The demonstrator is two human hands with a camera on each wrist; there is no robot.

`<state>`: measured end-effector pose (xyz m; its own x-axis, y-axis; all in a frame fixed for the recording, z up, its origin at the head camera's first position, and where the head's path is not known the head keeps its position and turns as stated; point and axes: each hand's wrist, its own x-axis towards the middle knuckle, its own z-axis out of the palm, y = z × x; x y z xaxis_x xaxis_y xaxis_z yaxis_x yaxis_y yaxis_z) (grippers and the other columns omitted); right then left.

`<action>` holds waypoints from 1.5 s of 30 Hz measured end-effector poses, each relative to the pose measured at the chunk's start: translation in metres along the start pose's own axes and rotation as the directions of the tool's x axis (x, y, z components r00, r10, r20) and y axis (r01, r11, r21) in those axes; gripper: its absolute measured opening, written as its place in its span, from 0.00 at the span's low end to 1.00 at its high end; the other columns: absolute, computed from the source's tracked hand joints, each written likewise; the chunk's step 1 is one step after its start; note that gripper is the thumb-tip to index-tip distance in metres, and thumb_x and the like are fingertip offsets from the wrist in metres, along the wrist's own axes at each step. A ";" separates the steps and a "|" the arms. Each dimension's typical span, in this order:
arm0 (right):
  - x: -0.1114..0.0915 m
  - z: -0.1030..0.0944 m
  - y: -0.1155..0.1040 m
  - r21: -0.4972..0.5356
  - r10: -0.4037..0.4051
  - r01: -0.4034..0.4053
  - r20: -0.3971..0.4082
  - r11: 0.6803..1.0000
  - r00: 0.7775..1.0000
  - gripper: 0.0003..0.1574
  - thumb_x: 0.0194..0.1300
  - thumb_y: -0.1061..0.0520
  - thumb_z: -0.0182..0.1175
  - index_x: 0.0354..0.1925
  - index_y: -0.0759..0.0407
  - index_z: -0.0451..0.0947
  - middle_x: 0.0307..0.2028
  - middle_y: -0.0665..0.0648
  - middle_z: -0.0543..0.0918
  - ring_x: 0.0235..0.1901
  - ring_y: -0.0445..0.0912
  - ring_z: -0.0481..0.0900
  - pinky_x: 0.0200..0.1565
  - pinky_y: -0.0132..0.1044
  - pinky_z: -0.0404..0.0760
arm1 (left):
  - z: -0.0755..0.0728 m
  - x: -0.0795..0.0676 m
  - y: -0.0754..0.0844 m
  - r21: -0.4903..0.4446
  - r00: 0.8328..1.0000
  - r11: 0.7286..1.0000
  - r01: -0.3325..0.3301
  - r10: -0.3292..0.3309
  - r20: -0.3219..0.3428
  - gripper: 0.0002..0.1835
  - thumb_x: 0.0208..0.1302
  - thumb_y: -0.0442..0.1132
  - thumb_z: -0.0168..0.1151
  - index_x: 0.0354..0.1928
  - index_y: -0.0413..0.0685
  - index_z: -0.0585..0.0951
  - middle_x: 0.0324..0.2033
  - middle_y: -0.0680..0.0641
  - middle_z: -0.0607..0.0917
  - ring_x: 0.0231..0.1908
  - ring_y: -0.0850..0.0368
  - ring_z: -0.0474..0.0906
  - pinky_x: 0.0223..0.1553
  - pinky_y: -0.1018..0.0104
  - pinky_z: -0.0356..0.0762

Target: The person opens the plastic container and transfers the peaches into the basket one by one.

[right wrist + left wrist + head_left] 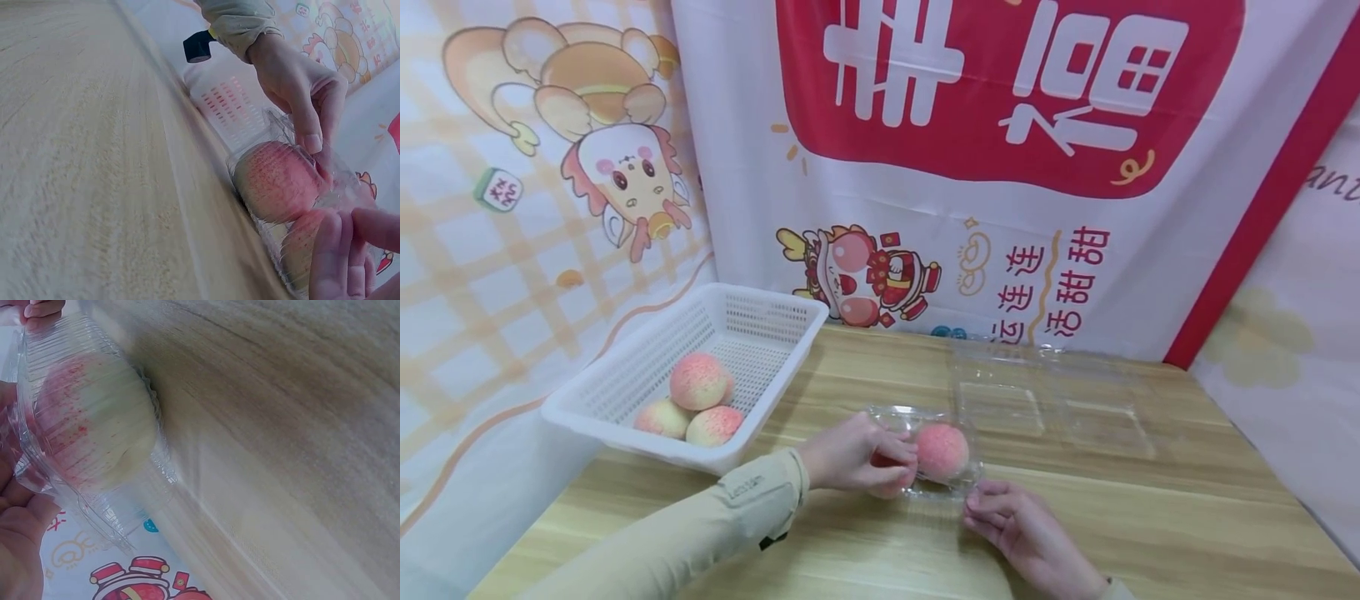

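A clear plastic clamshell box [951,493] lies on the table with two pink-and-cream peaches in it. One peach [943,452] shows plainly; the other [275,181] is mostly under my left hand in the head view. At the box's left part, my left hand [853,454] has its thumb and fingers bent over the top, pinching the thin plastic above that peach. My right hand [1030,529] grips the near right corner of the box between thumb and curled fingers. Whether the lid is fully fastened cannot be told.
A white perforated basket [801,354] with several peaches [698,381] stands at the left. Behind the box lie clear plastic containers [1000,402], hard to see against the wood. A printed cloth [730,125] hangs along the table's back edge.
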<state>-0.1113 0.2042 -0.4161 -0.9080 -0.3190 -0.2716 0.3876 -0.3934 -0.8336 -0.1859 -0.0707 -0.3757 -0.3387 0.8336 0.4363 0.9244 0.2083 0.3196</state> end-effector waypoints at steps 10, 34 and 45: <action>-0.004 0.001 0.000 -0.026 -0.011 0.012 0.015 1.000 1.000 0.04 0.65 0.70 0.60 0.38 0.65 0.79 0.40 0.60 0.85 0.46 0.51 0.83 0.58 0.46 0.76 | -0.001 0.003 0.005 0.041 0.997 0.997 0.063 -0.065 0.041 0.10 0.61 0.35 0.69 0.45 0.45 0.88 0.41 0.50 0.87 0.51 0.51 0.81 0.58 0.64 0.73; -0.003 0.015 0.007 -0.031 -0.083 0.080 -0.125 0.996 0.989 0.04 0.65 0.69 0.55 0.39 0.67 0.76 0.36 0.60 0.83 0.39 0.49 0.82 0.50 0.42 0.81 | -0.006 0.009 0.008 -0.086 0.980 0.976 0.200 -0.197 0.043 0.06 0.65 0.36 0.66 0.40 0.48 0.90 0.27 0.62 0.86 0.17 0.68 0.71 0.18 0.79 0.70; -0.001 0.015 0.009 -0.063 -0.098 0.088 -0.184 0.994 0.978 0.03 0.64 0.68 0.55 0.36 0.66 0.76 0.34 0.60 0.82 0.36 0.48 0.81 0.46 0.40 0.83 | -0.024 0.015 0.003 -0.202 0.964 0.945 0.259 -0.267 -0.012 0.05 0.64 0.35 0.66 0.39 0.45 0.89 0.29 0.57 0.88 0.20 0.68 0.76 0.19 0.75 0.75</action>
<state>-0.1045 0.1884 -0.4162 -0.9553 -0.1148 -0.2726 0.2957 -0.3646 -0.8830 -0.1925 -0.0700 -0.3485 -0.5749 0.7419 0.3452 0.7502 0.3094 0.5844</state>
